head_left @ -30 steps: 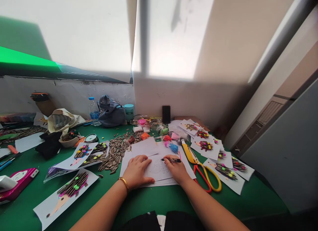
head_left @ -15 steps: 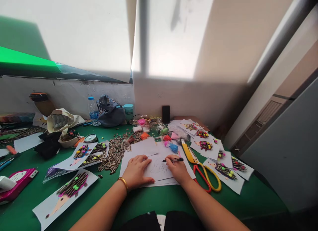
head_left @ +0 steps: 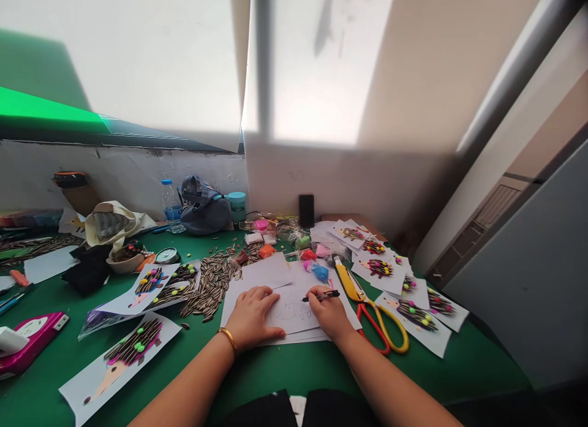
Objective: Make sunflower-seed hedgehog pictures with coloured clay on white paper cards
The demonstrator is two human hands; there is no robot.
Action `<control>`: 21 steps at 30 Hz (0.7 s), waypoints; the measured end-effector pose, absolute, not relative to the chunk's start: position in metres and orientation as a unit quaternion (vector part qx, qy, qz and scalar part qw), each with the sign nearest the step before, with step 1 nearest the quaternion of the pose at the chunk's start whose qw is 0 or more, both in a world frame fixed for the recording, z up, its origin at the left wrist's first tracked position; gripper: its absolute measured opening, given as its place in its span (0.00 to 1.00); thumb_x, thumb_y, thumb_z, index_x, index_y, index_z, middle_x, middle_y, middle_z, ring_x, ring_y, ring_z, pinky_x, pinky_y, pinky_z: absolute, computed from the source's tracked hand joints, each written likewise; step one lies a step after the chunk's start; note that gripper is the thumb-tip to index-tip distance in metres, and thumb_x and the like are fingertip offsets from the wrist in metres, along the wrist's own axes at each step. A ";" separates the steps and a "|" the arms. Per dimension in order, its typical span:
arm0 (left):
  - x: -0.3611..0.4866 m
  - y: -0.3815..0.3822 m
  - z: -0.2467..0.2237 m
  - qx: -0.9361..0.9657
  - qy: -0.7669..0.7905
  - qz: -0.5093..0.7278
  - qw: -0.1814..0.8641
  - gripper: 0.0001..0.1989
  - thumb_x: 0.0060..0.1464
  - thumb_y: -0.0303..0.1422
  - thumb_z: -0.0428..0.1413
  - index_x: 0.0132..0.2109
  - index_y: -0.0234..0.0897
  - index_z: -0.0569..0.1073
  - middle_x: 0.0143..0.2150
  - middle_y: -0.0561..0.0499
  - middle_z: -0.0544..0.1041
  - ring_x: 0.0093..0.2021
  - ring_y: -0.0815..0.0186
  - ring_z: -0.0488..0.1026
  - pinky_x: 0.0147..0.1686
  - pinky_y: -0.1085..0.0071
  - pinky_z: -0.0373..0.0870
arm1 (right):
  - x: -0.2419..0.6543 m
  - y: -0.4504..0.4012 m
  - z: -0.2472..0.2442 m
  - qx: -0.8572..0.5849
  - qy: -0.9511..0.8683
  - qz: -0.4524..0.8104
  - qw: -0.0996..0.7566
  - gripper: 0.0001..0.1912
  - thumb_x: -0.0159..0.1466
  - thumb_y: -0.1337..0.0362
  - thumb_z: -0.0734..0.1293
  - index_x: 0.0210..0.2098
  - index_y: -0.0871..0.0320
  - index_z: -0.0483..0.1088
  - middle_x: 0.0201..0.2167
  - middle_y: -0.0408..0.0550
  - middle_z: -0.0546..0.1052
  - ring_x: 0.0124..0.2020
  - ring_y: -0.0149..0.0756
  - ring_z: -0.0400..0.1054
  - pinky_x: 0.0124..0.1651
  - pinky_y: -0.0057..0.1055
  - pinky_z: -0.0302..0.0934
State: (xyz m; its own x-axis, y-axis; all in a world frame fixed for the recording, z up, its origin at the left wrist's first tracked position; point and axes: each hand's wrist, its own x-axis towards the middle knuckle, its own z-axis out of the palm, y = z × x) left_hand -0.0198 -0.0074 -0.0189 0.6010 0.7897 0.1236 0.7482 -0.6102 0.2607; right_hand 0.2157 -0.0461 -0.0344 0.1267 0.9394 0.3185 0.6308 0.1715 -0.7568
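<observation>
A black pen (head_left: 327,296) is gripped in my right hand (head_left: 331,313), its tip over a line drawing on a white sheet of paper (head_left: 294,335). My left hand (head_left: 255,317) lies flat on the left part of the same paper, fingers spread. Between the two hands runs the faint outline of the drawing (head_left: 292,309). A smaller blank piece of paper (head_left: 266,270) rests on the sheet's upper left. Just right of my right hand are scissors (head_left: 377,320) with red and yellow handles, beside a yellow utility knife (head_left: 348,280).
Striped sunflower seeds (head_left: 209,286) are heaped left of the paper. Bagged coloured clay (head_left: 320,272) lies behind it. Hedgehog picture cards (head_left: 413,317) spread at right, others (head_left: 124,359) at left. A water bottle (head_left: 172,207), a blue bag (head_left: 206,209) and a phone (head_left: 307,211) stand along the wall.
The pen and my right hand have shifted very slightly to the right over the drawing. My left hand stays in place on the paper.
</observation>
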 end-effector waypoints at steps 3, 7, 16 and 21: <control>-0.019 -0.008 -0.017 0.890 0.432 0.112 0.092 0.43 0.37 0.58 0.64 0.59 0.46 0.70 0.60 0.44 0.69 0.61 0.47 0.63 0.60 0.49 0.57 | 0.215 -0.047 -0.034 -0.621 -0.636 0.186 0.419 0.13 0.63 0.62 0.58 0.29 0.56 0.72 0.29 0.45 0.78 0.36 0.38 0.71 0.40 0.30 0.59; -0.020 -0.009 -0.017 0.890 0.431 0.113 0.091 0.43 0.37 0.57 0.65 0.59 0.46 0.70 0.60 0.44 0.69 0.60 0.47 0.63 0.60 0.49 0.57 | 0.216 -0.048 -0.034 -0.624 -0.628 0.195 0.422 0.12 0.62 0.63 0.58 0.29 0.55 0.71 0.28 0.44 0.77 0.33 0.37 0.71 0.37 0.29 0.58; -0.020 -0.008 -0.018 0.891 0.430 0.116 0.091 0.43 0.37 0.58 0.64 0.59 0.46 0.70 0.60 0.44 0.69 0.60 0.47 0.63 0.60 0.49 0.57 | 0.215 -0.050 -0.032 -0.627 -0.630 0.191 0.416 0.11 0.60 0.64 0.58 0.27 0.55 0.70 0.27 0.43 0.77 0.34 0.37 0.71 0.37 0.29 0.58; -0.020 -0.008 -0.018 0.890 0.430 0.117 0.093 0.42 0.37 0.58 0.64 0.59 0.47 0.70 0.60 0.44 0.69 0.60 0.47 0.63 0.60 0.49 0.57 | 0.216 -0.052 -0.030 -0.632 -0.625 0.200 0.411 0.11 0.59 0.65 0.57 0.26 0.55 0.70 0.26 0.43 0.76 0.32 0.36 0.70 0.35 0.28 0.57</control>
